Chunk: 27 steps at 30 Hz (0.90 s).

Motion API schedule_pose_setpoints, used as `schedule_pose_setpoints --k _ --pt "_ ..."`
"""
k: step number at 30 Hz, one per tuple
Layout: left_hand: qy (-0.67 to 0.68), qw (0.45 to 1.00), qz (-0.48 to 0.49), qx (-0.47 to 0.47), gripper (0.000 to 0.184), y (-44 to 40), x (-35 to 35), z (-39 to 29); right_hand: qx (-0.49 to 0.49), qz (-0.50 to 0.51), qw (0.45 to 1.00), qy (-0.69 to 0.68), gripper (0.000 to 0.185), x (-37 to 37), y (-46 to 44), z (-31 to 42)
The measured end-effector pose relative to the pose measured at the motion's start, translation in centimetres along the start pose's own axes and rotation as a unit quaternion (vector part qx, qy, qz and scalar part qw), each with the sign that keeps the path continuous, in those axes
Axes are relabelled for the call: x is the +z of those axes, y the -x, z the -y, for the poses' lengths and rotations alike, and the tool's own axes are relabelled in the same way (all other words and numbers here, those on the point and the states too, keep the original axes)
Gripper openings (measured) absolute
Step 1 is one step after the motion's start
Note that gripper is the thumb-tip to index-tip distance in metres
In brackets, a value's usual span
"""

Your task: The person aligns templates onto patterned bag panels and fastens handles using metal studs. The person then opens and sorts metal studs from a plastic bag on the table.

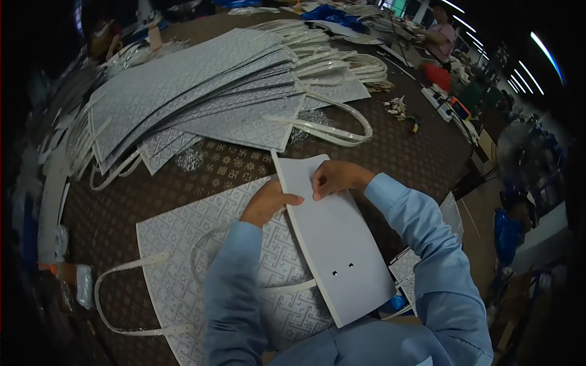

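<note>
When judging by the head view, expect a light panel [345, 241], stiff enough to keep a shallow curve, with a smooth pale face likely to slide under loose fingers and to crease if forced. Find it aslant, pale face up, lower end close to the clothing [366, 351], two dark studs [334, 273] near that end. Best take hold by the long white edge, thumb above, fingers beneath. See the left hand [268, 202] pinching there, thumb on top, other fingers partly hidden. See the right hand [334, 178] curled over the upper part, fingertips drawn in at the face; cannot tell whether pinching anything.

Around, note a patterned sheet [177, 232] to the left and partly under the panel, with a handle [102, 299] looping out and the left sleeve [235, 274] lying across. Beware of a strap [293, 287] running under the white edge, apt to snag. Beyond, find a pile [195, 79] close to the panel's top corner, hemming in that end; shiny heaps [190, 160] on the table [116, 226]; farther off, a person [441, 39].
</note>
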<state>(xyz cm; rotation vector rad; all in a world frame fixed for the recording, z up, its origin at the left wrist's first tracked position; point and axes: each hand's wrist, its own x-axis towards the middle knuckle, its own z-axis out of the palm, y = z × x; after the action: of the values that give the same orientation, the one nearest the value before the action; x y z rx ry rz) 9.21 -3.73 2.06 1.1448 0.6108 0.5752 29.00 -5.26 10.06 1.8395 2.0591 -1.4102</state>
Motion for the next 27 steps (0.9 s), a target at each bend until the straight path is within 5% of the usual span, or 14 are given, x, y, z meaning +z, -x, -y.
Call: schedule_pose_setpoints --k 10,12,15,17,20,22,24,26,27 --pt "-0.030 0.999 -0.010 0.000 0.042 0.3 0.0 -0.1 -0.087 -0.011 0.994 0.065 0.031 0.5 -0.6 -2.2" --pt "0.058 0.998 -0.018 -0.011 0.044 0.8 0.3 -1.0 -0.153 -0.179 0.951 0.200 0.035 1.2 1.2 -2.3" --pt "0.017 0.999 -0.044 -0.001 0.045 0.9 1.5 -2.2 -0.190 -0.281 0.929 0.145 0.036 1.7 3.8 -3.2" --pt "-0.044 0.996 -0.075 0.001 0.046 1.3 2.2 -2.6 -0.300 -0.406 0.861 0.058 0.037 3.3 5.4 -4.7" --pt "-0.358 0.927 -0.108 0.035 0.040 -0.5 1.7 -3.7 -0.331 -0.444 0.829 -0.082 0.042 6.7 13.1 -6.4" --pt "-0.222 0.967 -0.106 -0.069 0.035 -1.8 5.3 -8.3 -0.366 -0.408 0.836 -0.025 0.052 9.2 19.6 -6.7" --pt "-0.175 0.977 -0.113 -0.051 0.028 -3.7 8.2 -10.6 -0.367 -0.354 0.860 0.022 0.059 12.4 21.8 -6.5" --pt "-0.232 0.961 -0.129 -0.077 0.021 -6.9 10.6 -12.1 -0.231 -0.406 0.883 0.059 0.062 15.2 22.5 -6.8" --pt "-0.285 0.948 -0.118 -0.078 0.022 -8.0 12.9 -12.8 -0.267 -0.499 0.824 -0.027 0.049 16.5 20.6 -9.2"
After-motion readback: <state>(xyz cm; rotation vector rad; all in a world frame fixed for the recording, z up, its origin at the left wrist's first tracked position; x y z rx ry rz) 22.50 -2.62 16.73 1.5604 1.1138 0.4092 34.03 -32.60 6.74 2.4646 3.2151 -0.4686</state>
